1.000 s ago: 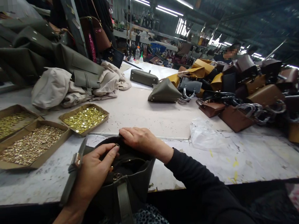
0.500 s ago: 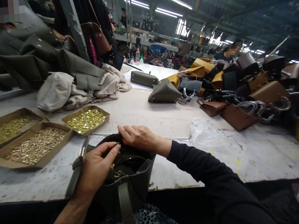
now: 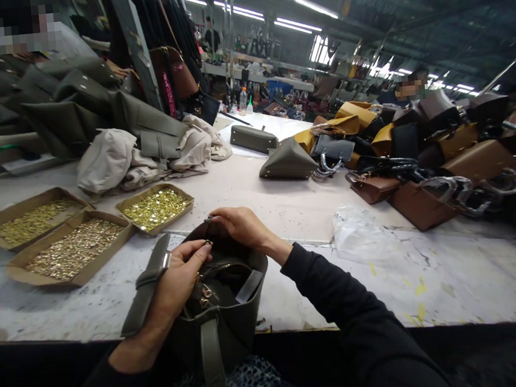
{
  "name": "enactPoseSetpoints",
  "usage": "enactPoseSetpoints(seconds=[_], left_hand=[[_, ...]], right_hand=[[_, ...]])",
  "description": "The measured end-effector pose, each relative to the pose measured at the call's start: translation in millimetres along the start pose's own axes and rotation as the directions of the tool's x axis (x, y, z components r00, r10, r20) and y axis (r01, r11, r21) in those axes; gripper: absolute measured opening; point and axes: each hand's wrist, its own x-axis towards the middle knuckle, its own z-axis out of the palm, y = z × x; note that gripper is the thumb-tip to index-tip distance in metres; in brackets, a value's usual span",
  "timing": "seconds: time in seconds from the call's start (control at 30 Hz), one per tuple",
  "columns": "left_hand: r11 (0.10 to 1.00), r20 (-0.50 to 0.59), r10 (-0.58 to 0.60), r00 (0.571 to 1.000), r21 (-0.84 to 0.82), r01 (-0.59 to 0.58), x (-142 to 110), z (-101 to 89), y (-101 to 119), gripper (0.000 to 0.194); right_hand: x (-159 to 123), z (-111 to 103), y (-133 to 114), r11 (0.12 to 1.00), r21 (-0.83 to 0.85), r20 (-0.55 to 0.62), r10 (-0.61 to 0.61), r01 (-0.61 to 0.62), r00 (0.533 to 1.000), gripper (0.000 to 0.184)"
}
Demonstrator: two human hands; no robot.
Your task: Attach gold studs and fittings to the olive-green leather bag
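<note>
A dark olive-green handbag (image 3: 241,326) stands upright in my lap against the table edge, its mouth facing up. Pinched between the thumb and forefinger of my left hand (image 3: 179,280) is a small metal piece (image 3: 208,242), held over the bag's mouth. An olive strap (image 3: 146,292) with a loop lies across that wrist. My right hand (image 3: 240,227) is closed on the far rim of the bag, its fingertips partly hidden. Inside the mouth show gold-coloured clasps (image 3: 205,295) and a pale tag (image 3: 249,287). Another strap (image 3: 212,350) hangs down the near side.
Cardboard trays of small gold-coloured metal parts (image 3: 127,230) stand at left. Behind them lie cream cloth (image 3: 106,159) and a heap of olive bags (image 3: 68,120). Finished-looking handbags (image 3: 427,201) pile up at right, near clear plastic film (image 3: 357,232). Other people are farther off.
The view has shifted slightly, so the table things sit farther right. The bag's mouth gapes wider and the pale tag inside has come into sight. Both hands keep their pinches.
</note>
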Motion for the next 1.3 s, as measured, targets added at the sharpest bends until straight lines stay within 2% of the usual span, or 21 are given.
enactPoseSetpoints(seconds=[0.1,0.2,0.3,0.5,0.7,1.13,1.3], left_hand=[[0.984,-0.006,-0.152,0.988,-0.099,0.151,6,4.7,-5,0.069],[0.965,-0.038,-0.226,0.973,-0.147,0.218,10,6.7,-10,0.068],[0.964,-0.047,-0.216,0.975,-0.17,0.205,12,5.4,-15,0.058],[0.995,-0.217,-0.092,0.972,-0.062,0.081,10,4.7,-28,0.038],[0.944,-0.206,-0.256,0.944,-0.263,0.198,11,13.4,-27,0.045],[0.887,-0.22,-0.374,0.901,-0.37,0.278,11,15.0,-27,0.047],[0.875,-0.248,-0.377,0.893,-0.41,0.256,9,18.4,-21,0.043]], right_hand=[[2,4,11,0.991,0.11,0.038,0.071,-0.075,0.997,0.018],[3,7,18,0.984,0.154,0.062,0.076,-0.085,0.995,0.016],[1,10,19,0.975,0.214,0.072,0.052,-0.067,0.996,0.016],[-3,15,14,0.95,0.304,0.064,0.048,-0.066,0.997,0.016],[-3,19,17,0.912,0.395,0.09,0.076,-0.106,0.993,0.015],[-2,24,15,0.878,0.468,0.088,0.068,-0.101,0.994,0.013],[-3,24,13,0.877,0.468,0.083,0.076,-0.107,0.994,0.013]])
